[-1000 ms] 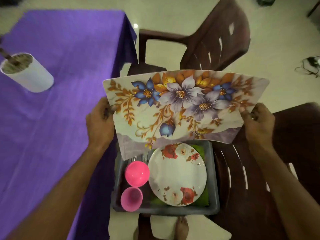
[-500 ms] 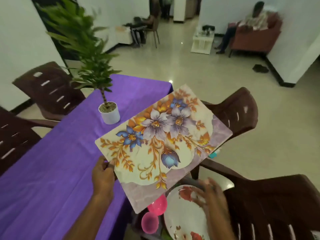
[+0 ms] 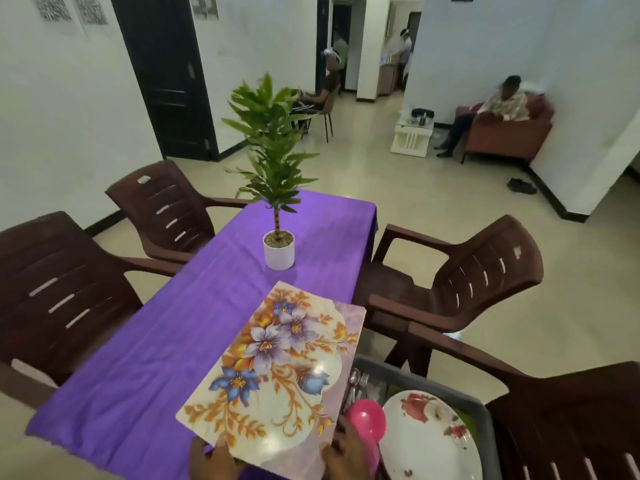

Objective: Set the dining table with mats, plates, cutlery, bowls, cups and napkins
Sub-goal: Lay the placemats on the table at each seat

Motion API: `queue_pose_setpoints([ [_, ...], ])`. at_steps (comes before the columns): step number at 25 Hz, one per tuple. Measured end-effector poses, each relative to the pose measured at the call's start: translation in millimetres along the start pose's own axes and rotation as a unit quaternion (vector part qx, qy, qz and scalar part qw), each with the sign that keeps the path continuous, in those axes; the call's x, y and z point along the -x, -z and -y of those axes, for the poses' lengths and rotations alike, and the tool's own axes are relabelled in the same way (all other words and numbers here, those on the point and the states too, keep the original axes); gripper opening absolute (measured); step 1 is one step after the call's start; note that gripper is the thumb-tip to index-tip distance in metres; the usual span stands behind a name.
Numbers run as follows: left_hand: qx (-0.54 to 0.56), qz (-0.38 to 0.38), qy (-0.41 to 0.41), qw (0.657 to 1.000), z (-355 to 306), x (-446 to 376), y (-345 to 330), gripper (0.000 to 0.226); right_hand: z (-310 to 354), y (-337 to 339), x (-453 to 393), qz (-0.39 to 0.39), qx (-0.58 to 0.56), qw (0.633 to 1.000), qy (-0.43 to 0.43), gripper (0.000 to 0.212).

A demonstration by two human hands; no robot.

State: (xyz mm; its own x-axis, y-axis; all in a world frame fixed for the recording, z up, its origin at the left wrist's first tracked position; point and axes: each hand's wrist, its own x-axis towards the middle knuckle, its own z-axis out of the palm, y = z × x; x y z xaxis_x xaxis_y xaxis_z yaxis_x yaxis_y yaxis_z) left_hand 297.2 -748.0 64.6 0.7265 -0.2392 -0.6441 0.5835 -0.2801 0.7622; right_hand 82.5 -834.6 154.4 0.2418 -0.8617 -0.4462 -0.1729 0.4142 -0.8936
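Gripping the floral placemat (image 3: 277, 372) at its near edge, left hand (image 3: 213, 460) and right hand (image 3: 346, 452) pinch it over the purple tablecloth (image 3: 166, 341), potted plant (image 3: 277, 202) at twelve o'clock.

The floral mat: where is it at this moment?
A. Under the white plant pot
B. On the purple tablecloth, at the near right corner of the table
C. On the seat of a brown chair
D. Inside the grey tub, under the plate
B: the floral mat lies over the purple tablecloth near the table's right edge, both hands at its near edge.
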Motion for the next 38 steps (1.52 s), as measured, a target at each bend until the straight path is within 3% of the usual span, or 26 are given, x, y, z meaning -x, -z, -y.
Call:
queue_pose_setpoints([
  [1,-0.011,0.026,-0.004,1.000,-19,18,14,0.070,-7,-13,6,-0.007,-0.003,1.000,-0.006,0.057],
  [3,0.019,0.053,-0.005,0.998,-54,60,35,0.035,-12,-35,15,-0.037,0.000,0.999,-0.013,0.056],
  [5,0.043,0.091,0.017,0.995,-58,65,48,0.018,-19,-52,20,-0.071,-0.021,0.997,-0.034,0.053],
  [9,-0.035,0.120,0.014,0.992,-59,22,74,0.017,-41,-60,11,-0.112,0.067,0.990,-0.046,0.043],
  [12,-0.122,0.082,-0.042,0.988,-70,-2,90,0.036,-45,-62,1,-0.127,0.094,0.986,-0.053,0.037],
  [14,-0.257,0.069,-0.100,0.959,-72,-18,98,0.028,-44,-67,-1,-0.142,0.104,0.983,-0.053,0.036],
  [18,-0.404,0.060,-0.205,0.889,-74,-32,106,0.011,-68,-79,-7,-0.161,0.172,0.971,-0.037,0.044],
  [22,-0.453,0.021,-0.273,0.849,-77,-31,106,0.012,-87,-91,3,-0.166,0.266,0.949,-0.038,0.053],
  [25,-0.480,0.042,-0.281,0.830,-83,-33,105,0.014,-88,-97,11,-0.184,0.301,0.936,-0.011,0.062],
  [28,-0.531,0.080,-0.283,0.794,-90,-40,107,0.016,-76,-109,14,-0.204,0.299,0.931,-0.042,0.063],
  [31,-0.510,0.106,-0.295,0.801,-98,-39,111,0.017,-76,-122,19,-0.238,0.290,0.927,-0.027,0.061],
  [33,-0.477,0.130,-0.271,0.826,-103,-32,110,0.001,-68,-126,25,-0.256,0.290,0.922,-0.033,0.060],
  [36,-0.395,0.187,-0.203,0.876,-112,-33,117,0.031,-48,-143,35,-0.282,0.196,0.938,-0.047,0.041],
  [38,-0.397,0.251,-0.165,0.867,-122,-31,122,0.029,-50,-149,35,-0.290,0.151,0.941,-0.086,0.037],
])
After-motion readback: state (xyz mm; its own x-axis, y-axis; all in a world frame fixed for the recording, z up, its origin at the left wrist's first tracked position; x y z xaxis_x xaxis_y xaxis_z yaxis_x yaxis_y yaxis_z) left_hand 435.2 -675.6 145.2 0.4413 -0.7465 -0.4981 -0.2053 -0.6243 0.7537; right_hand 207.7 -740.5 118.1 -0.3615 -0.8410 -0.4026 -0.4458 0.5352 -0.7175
